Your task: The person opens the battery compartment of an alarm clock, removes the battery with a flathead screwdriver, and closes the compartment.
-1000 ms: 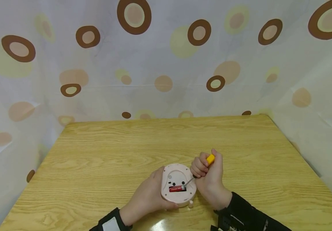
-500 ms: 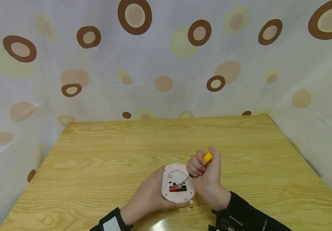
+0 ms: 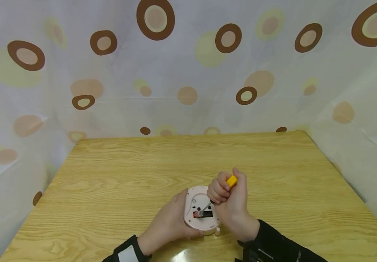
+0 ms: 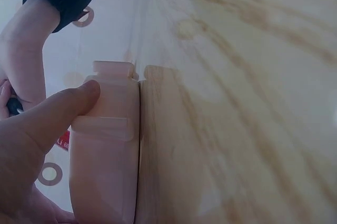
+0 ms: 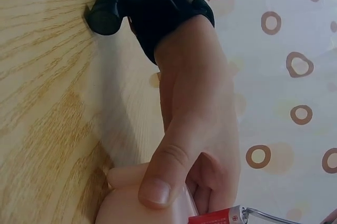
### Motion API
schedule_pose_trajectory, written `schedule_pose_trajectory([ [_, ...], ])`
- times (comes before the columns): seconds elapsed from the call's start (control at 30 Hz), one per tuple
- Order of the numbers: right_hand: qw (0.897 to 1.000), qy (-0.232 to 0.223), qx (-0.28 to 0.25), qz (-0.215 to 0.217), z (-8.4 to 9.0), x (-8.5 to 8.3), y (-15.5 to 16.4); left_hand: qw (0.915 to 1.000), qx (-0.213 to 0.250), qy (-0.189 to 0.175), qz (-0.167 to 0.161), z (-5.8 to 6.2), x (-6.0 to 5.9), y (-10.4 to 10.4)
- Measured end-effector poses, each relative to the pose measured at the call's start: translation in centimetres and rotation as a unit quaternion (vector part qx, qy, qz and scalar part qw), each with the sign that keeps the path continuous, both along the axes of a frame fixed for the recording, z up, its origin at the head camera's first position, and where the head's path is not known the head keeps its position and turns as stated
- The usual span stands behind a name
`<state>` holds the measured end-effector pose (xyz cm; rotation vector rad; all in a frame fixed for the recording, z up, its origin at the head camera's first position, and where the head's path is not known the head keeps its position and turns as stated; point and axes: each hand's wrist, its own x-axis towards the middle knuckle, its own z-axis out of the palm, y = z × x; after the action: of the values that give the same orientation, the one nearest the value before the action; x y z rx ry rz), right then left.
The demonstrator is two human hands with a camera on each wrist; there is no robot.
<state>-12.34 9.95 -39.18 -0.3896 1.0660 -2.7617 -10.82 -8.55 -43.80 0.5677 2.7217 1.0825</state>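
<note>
The right hand (image 3: 229, 202) is clenched around a screwdriver (image 3: 231, 180) with a yellow handle, fingers wrapped tight, the yellow end poking out above the fist. The metal shaft slants down and to the left, and its tip sits at a red battery (image 3: 199, 214) inside an open black compartment. That compartment is in the back of a round, pale pink clock (image 3: 199, 211), which lies face down on the table (image 3: 126, 171).

The left hand (image 3: 170, 222) grasps the clock from its left side, the thumb pressed against the rim nearest the person. The left wrist view shows that thumb (image 4: 63, 109) flat against the clock's side wall, beside a small pink foot that juts out. In the right wrist view, one end of the battery (image 5: 218, 216) is raised out of the compartment, with the metal tip against it.

The clock rests near the front edge of the wooden table, just in front of the person. Both forearms wear dark sleeves (image 3: 273, 243). Behind and around the table hangs a pale curtain (image 3: 188, 65) printed with brown and yellow circles.
</note>
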Motion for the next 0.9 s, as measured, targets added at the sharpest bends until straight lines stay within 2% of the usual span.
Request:
schedule_pose_trajectory([
  [0.6, 0.999, 0.022, 0.037, -0.006, -0.09, 0.47, -0.95, 1.0, 0.0, 0.006, 0.003, -0.05, 0.13, 0.04],
  [0.9, 0.998, 0.016, 0.059, -0.003, -0.32, 0.68, -1.0, 1.0, -0.003, -0.001, 0.006, -0.06, 0.11, -0.01],
])
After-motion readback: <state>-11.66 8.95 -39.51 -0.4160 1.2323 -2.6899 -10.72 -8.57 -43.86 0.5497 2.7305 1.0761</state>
